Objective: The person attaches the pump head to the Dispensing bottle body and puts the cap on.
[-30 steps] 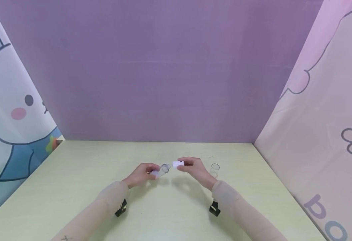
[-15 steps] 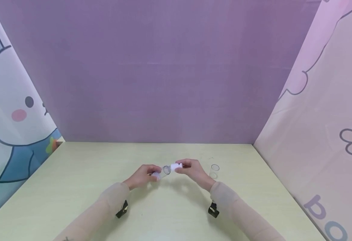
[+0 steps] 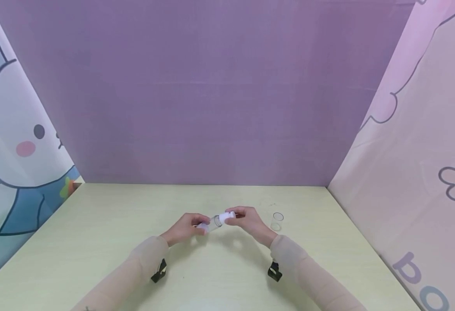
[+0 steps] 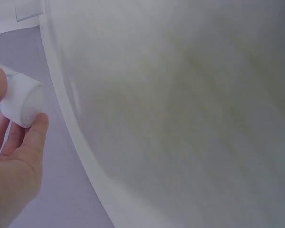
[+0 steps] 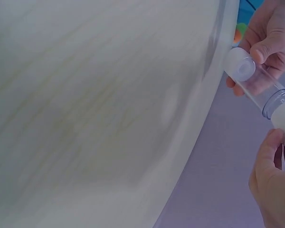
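Observation:
In the head view my left hand grips a clear bottle by its white bottom end. The bottle is tilted, its neck raised toward the right. Fingers and thumb of my right hand pinch a white cap that sits over the bottle's neck, in line with it. From the right wrist view, the clear body shows a ringed shoulder right beside the white cap, and a white disc is visible inside the lower end. Both hands are above the table.
A clear open-topped cylinder stands upright on the pale table, just right of my right hand. Behind the table rises a purple panel, with printed cloth panels on both sides. A black device hangs below each sleeve.
The white cap in my right hand has moved left and down onto the bottle's neck, closing the gap seen a second ago. The left hand has shifted only slightly.

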A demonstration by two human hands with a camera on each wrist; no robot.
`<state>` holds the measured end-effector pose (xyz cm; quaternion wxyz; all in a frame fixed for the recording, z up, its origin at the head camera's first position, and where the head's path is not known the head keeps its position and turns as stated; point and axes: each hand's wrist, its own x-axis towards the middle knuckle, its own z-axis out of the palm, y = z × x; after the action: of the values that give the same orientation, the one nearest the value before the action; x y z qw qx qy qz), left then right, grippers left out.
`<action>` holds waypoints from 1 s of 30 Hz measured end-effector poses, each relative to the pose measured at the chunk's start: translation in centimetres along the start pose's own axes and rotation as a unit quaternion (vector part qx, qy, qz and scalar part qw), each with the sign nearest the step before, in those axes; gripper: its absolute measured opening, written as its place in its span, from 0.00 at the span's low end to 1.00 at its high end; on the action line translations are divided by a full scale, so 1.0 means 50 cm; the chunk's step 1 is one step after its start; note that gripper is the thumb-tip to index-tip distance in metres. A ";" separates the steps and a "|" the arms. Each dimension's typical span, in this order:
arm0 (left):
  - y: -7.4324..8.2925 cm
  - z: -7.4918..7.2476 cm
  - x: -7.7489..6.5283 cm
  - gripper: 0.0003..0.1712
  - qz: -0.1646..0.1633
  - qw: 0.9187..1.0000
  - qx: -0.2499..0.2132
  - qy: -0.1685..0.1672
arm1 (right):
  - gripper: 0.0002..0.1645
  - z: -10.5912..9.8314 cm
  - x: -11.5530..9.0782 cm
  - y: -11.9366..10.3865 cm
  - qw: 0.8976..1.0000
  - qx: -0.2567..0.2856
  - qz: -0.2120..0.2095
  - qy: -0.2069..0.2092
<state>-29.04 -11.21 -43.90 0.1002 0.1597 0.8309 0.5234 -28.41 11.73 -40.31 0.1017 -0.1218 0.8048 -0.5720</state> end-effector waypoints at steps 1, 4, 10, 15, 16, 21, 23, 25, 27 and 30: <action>0.000 0.000 -0.001 0.16 -0.001 1.000 0.001 0.000 | 0.23 0.000 -0.002 -0.003 1.000 0.001 -0.001 -0.001; -0.001 0.000 -0.003 0.16 -0.003 1.000 0.005 0.000 | 0.22 0.002 -0.015 -0.021 1.000 0.000 -0.005 -0.005; 0.000 0.000 -0.005 0.17 -0.005 1.000 0.003 -0.001 | 0.21 0.006 -0.038 -0.053 1.000 -0.015 -0.005 -0.007; 0.002 0.001 -0.005 0.17 0.003 1.000 0.006 -0.004 | 0.19 0.010 -0.043 -0.061 1.000 -0.028 -0.009 -0.001; 0.002 0.002 -0.004 0.17 0.003 1.000 0.007 -0.004 | 0.19 0.010 -0.043 -0.062 1.000 -0.030 -0.009 0.001; 0.002 0.004 -0.002 0.16 0.002 1.000 0.014 -0.004 | 0.19 0.010 -0.044 -0.059 1.000 -0.029 -0.006 0.003; 0.002 0.005 -0.002 0.16 0.004 1.000 0.016 -0.004 | 0.20 0.010 -0.041 -0.054 1.000 -0.028 -0.006 0.004; 0.003 0.005 -0.002 0.16 0.008 1.000 0.016 -0.005 | 0.21 0.008 -0.036 -0.047 1.000 -0.024 -0.008 0.004; 0.003 0.006 -0.002 0.16 0.008 1.000 0.017 -0.005 | 0.22 0.006 -0.026 -0.032 1.000 -0.016 -0.009 0.004; 0.004 0.007 -0.002 0.16 0.005 1.000 0.018 -0.004 | 0.23 0.003 -0.010 -0.008 1.000 -0.001 -0.011 0.005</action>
<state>-28.80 -10.86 -43.87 0.0982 0.1678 0.8387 0.5086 -27.86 11.60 -39.96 0.0911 -0.1272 0.8047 -0.5726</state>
